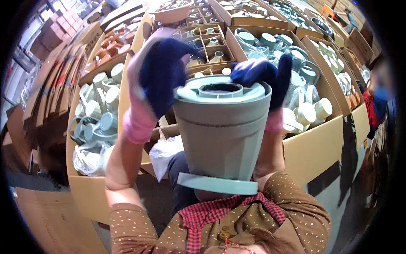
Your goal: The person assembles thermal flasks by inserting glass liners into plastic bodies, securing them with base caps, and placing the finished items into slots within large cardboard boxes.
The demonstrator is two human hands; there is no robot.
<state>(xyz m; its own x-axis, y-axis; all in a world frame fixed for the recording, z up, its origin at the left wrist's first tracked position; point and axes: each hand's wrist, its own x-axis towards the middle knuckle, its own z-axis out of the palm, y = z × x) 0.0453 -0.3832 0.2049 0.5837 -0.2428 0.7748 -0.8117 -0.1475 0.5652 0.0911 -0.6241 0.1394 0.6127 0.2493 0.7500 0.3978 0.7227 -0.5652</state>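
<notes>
A grey-green plastic jug body (220,135), wide at the top, stands before my chest with a pale green handle-like bar (218,184) across its lower part. Set into its top is a pale green round piece (192,89) with a dark hole in the middle. My right hand (264,78), in a pink and navy glove, curls its fingers over the far right of that piece, thumb raised. At the upper left of the rim is my left hand (160,74), gloved alike and smeared by motion; whether it touches the rim is unclear.
Cardboard boxes surround me. One box (313,139) at right holds pale green and cream jug parts; another (84,190) at left holds similar ones. Ahead, a divided carton (207,31) contains shiny flask necks. Flattened cardboard (55,80) leans left. Another person (376,99) is at far right.
</notes>
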